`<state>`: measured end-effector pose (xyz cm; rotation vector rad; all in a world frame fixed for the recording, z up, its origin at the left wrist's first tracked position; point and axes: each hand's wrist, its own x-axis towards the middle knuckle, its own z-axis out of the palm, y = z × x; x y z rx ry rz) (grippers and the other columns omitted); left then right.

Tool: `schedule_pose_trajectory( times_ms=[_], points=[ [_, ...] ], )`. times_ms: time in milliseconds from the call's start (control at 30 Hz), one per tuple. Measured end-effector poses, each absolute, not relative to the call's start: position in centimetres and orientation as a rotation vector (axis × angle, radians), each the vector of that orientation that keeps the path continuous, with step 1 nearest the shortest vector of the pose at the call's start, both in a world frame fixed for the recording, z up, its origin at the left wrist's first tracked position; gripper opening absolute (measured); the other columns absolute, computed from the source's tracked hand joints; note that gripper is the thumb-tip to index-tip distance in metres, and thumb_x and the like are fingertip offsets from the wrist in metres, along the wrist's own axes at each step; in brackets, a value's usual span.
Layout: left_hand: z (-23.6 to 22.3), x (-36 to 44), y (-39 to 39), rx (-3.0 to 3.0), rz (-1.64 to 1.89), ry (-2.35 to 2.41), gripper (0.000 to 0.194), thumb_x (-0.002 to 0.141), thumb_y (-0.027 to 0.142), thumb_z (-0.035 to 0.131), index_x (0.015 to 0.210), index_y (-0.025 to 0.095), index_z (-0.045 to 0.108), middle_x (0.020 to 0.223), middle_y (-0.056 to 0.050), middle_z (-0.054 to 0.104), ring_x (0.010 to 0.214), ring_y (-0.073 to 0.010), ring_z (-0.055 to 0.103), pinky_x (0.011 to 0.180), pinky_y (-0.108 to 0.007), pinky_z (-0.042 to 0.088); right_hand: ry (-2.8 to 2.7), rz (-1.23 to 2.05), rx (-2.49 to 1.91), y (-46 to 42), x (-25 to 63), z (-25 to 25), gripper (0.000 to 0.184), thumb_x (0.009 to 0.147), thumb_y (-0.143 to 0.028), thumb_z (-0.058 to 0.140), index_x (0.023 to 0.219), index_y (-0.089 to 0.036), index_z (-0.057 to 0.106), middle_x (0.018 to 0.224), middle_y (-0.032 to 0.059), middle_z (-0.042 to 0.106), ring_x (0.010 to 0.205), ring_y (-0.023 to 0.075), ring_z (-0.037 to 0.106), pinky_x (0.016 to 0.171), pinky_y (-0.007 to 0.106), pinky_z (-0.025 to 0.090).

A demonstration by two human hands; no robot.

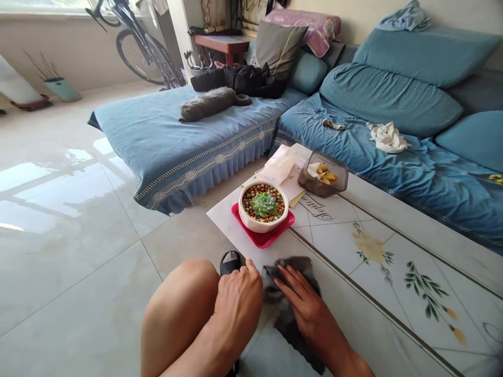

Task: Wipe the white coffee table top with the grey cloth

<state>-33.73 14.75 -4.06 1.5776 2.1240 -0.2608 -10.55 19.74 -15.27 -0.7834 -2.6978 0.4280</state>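
My right hand (308,301) lies with its fingers stretched out over a dark grey, crumpled cloth (298,337) on the near end of the white table. To the left, by my bent knee, my left hand (239,296) is closed, its fingers curled down out of sight; whatever they may hold is hidden. Just beyond both hands, a green succulent (264,204) grows among multicoloured pebbles in a white pot (257,226). The pot stands on a red tray (271,240) near the table's left edge.
Papers (283,157) and a dark translucent box (341,180) with peel-like scraps stand farther along the table (393,230). A blue-covered sofa (188,141) runs behind, with a grey cat (214,102) lying on it. A bicycle (147,47) leans at the back left.
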Motion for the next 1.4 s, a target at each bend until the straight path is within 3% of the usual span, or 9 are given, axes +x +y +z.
schedule_pose_trajectory(
  times_ms=[133, 267, 467, 667, 833, 967, 1100, 1267, 1400],
  points=[
    [-6.0, -32.0, 12.8, 1.759, -0.100, 2.117, 0.061, 0.097, 0.003, 0.049, 0.157, 0.010, 0.056, 0.114, -0.020, 0.077, 0.102, -0.0285, 0.075, 0.087, -0.038, 0.060, -2.497, 0.430, -1.242, 20.0, 3.9, -17.4, 0.069, 0.099, -0.038, 0.045, 0.166, -0.055, 0.039, 0.167, -0.0005, 0.051, 0.155, 0.0311, 0.047, 0.114, 0.050, 0.062],
    [-9.0, -30.7, 11.4, 2.093, 0.110, 2.006, 0.071, 0.089, 0.002, 0.049, 0.159, 0.012, 0.055, 0.161, -0.022, 0.056, 0.145, -0.0343, 0.058, 0.117, -0.046, 0.052, -2.020, 0.197, -1.823, 23.5, 16.1, -16.0, 0.068, 0.095, -0.048, 0.045, 0.154, -0.021, 0.064, 0.156, 0.0177, 0.062, 0.146, 0.0450, 0.057, 0.119, 0.066, 0.051],
    [-13.2, -29.3, 12.3, 2.513, 0.356, 1.863, 0.073, 0.086, 0.007, 0.049, 0.159, 0.009, 0.055, 0.171, -0.020, 0.043, 0.157, -0.0310, 0.047, 0.127, -0.046, 0.046, -1.787, 0.074, -2.004, 33.1, 10.1, -11.3, 0.062, 0.098, -0.031, 0.030, 0.133, -0.010, 0.077, 0.135, 0.0306, 0.071, 0.138, 0.0382, 0.064, 0.117, 0.060, 0.050],
    [-14.4, -28.8, 12.7, 2.660, 0.427, 1.962, 0.060, 0.087, 0.011, 0.049, 0.143, 0.010, 0.069, 0.157, -0.019, 0.061, 0.145, -0.0297, 0.060, 0.117, -0.041, 0.055, -2.222, 0.264, -1.474, 31.5, -7.7, -13.9, 0.051, 0.105, -0.020, 0.040, 0.146, -0.021, 0.070, 0.155, 0.0094, 0.065, 0.152, 0.0231, 0.053, 0.128, 0.046, 0.046],
    [-16.2, -29.6, 12.9, 2.834, 0.535, 1.898, 0.071, 0.086, 0.009, 0.047, 0.157, 0.011, 0.055, 0.161, -0.021, 0.056, 0.146, -0.0310, 0.059, 0.113, -0.045, 0.055, -2.346, 0.414, -1.372, 20.2, -2.5, -16.3, 0.063, 0.106, -0.018, 0.036, 0.161, -0.043, 0.052, 0.168, -0.0060, 0.050, 0.159, 0.0210, 0.044, 0.129, 0.050, 0.047],
    [-17.5, -30.3, 13.0, 2.895, 0.558, 1.837, 0.078, 0.089, 0.013, 0.052, 0.166, 0.009, 0.041, 0.165, -0.024, 0.051, 0.149, -0.0328, 0.056, 0.112, -0.044, 0.056, -1.958, 0.295, -1.767, 19.5, 12.3, -16.0, 0.051, 0.106, -0.036, 0.042, 0.151, -0.038, 0.067, 0.162, 0.0041, 0.058, 0.154, 0.0279, 0.051, 0.126, 0.051, 0.050],
    [-18.9, -30.6, 13.3, 2.900, 0.483, 1.828, 0.063, 0.092, 0.017, 0.057, 0.155, 0.016, 0.060, 0.165, -0.019, 0.053, 0.149, -0.0326, 0.056, 0.109, -0.039, 0.060, -1.598, 0.122, -2.013, 29.5, 18.8, -13.5, 0.051, 0.102, -0.029, 0.038, 0.134, -0.017, 0.076, 0.148, 0.0196, 0.067, 0.146, 0.0334, 0.058, 0.123, 0.062, 0.046],
    [-20.4, -30.6, 13.9, 2.810, 0.336, 1.844, 0.054, 0.091, 0.011, 0.055, 0.141, 0.021, 0.074, 0.158, -0.015, 0.061, 0.143, -0.0312, 0.063, 0.100, -0.034, 0.065, -1.760, 0.139, -1.850, 39.9, 8.2, -12.7, 0.047, 0.104, -0.015, 0.039, 0.137, -0.004, 0.070, 0.152, 0.0250, 0.063, 0.146, 0.0256, 0.056, 0.127, 0.048, 0.040],
    [-17.9, -30.8, 14.8, 2.578, 0.210, 1.807, 0.060, 0.088, 0.005, 0.053, 0.140, 0.026, 0.075, 0.157, -0.012, 0.063, 0.144, -0.0295, 0.062, 0.102, -0.031, 0.063, -2.062, 0.285, -1.561, 35.8, -2.3, -14.2, 0.048, 0.103, -0.017, 0.047, 0.147, -0.017, 0.069, 0.159, 0.0110, 0.062, 0.152, 0.0230, 0.052, 0.129, 0.040, 0.041]
  ],
)
